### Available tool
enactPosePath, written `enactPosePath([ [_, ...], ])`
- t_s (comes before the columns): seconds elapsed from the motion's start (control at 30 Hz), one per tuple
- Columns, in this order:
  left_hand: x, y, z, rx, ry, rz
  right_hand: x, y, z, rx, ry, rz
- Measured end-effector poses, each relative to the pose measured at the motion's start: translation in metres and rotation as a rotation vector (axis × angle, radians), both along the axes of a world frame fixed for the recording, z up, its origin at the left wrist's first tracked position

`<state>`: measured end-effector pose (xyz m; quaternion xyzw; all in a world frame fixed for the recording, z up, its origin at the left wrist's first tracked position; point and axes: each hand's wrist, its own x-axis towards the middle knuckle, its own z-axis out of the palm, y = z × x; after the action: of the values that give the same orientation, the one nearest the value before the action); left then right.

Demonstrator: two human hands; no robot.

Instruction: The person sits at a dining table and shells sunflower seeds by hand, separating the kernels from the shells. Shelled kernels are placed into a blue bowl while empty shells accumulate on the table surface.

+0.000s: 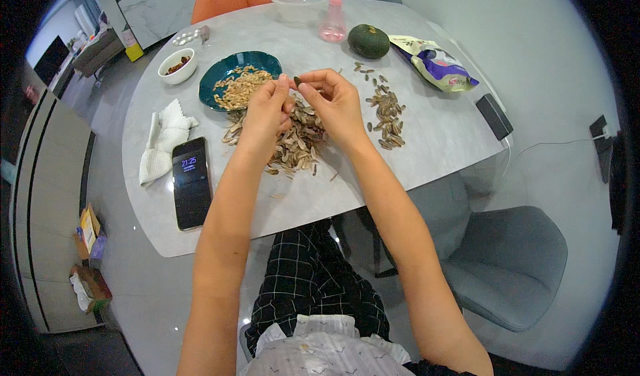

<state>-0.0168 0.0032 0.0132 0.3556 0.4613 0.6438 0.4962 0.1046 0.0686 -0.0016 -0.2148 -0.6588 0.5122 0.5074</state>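
Note:
My right hand (334, 105) pinches a dark sunflower seed (297, 81) between thumb and fingertips. Close beside it, my left hand (269, 110) has its fingers curled and its thumb raised near the seed; whether anything is inside is hidden. Under both hands spreads a heap of sunflower seed shells (299, 148). A teal dish (206, 88) with pale shelled kernels (240, 88) stands just beyond my left hand, its near rim against the shells. To the right of my right hand lies a loose group of whole sunflower seeds (387, 116).
Left on the table are a smartphone (192, 196), a white cloth (162, 138) and a white bowl (172, 77) of dark pieces. Farther back stand a clear plastic tub (299, 7), a pink bottle (333, 23), a green squash (369, 41), a bag (437, 63) and a black adapter (494, 116).

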Motion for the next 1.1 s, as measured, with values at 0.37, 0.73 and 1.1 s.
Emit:
enactPosePath([
  [0.37, 0.004, -0.003, 0.005, -0.122, 0.178, -0.01, 0.0, -0.001, -0.004, 0.211, -0.127, -0.156],
  [0.73, -0.002, 0.002, -0.004, -0.015, 0.296, 0.026, 0.004, 0.001, -0.004, -0.091, 0.068, 0.079],
  [1.1, -0.004, -0.003, 0.003, -0.102, 0.101, -0.184, 0.007, 0.004, -0.007, -0.086, 0.072, 0.072],
])
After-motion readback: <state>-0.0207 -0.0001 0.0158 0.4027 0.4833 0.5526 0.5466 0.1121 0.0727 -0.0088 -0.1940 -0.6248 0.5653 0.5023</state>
